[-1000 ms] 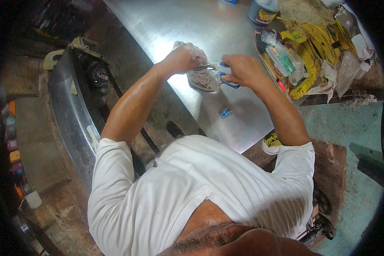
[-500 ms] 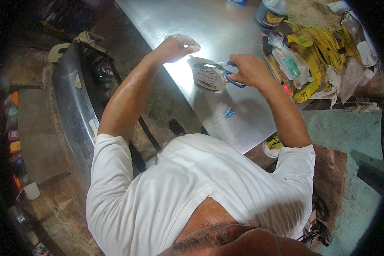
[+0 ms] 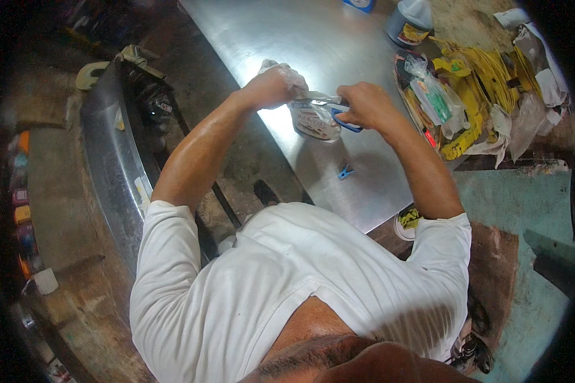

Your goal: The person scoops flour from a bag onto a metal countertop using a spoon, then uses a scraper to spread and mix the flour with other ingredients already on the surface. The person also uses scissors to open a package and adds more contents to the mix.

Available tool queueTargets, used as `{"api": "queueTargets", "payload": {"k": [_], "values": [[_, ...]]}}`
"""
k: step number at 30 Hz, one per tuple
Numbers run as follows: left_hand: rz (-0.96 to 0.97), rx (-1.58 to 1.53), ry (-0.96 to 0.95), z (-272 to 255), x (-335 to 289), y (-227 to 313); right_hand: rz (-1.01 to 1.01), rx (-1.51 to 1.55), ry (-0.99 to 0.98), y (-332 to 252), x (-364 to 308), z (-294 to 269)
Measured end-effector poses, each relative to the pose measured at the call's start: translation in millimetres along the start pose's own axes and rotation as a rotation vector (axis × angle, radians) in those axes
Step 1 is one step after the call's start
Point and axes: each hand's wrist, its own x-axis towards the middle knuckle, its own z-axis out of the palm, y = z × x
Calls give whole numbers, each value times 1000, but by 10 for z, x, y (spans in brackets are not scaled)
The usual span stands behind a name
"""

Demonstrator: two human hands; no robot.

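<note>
My left hand (image 3: 280, 84) is closed at the top left corner of a white and brown printed plastic packet (image 3: 316, 126) above the metal table. Something whitish, powder or thin film, covers its fingers; I cannot tell which. My right hand (image 3: 367, 107) grips a pair of scissors (image 3: 347, 120) by the blue handles. Their blades lie across the packet's upper edge, pointing toward my left hand; how far they are parted is hard to see. On the table nearer me lies a blue clothespin (image 3: 345, 171).
The shiny metal table (image 3: 370, 204) runs away from me. At its far right stand a dark-liquid jug (image 3: 409, 24) and a heap of yellow straps (image 3: 485, 70) with plastic bags. A dark curved panel (image 3: 112, 172) stands at left. A white tub (image 3: 406, 225) is beside the near corner.
My left hand has come right and down onto the packet's top corner. The scissors have shifted slightly, their blades now at the packet's upper edge near my left fingers.
</note>
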Motion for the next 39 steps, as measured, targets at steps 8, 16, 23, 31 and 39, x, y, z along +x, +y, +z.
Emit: {"api": "queueTargets", "payload": {"k": [8, 16, 23, 31, 39], "values": [[53, -12, 20, -33, 22, 36, -14, -27, -1, -165, 77, -78], [-8, -147, 23, 8, 32, -25, -26, -12, -57, -135, 161, -122], [65, -102, 108, 14, 11, -19, -62, -57, -72, -221, 294, -105], [-199, -252, 172, -97, -5, -118, -31, -50, 24, -83, 214, -145], [-596, -492, 347, -186, -853, -489, 142, 215, 150, 832, -378, 47]]}}
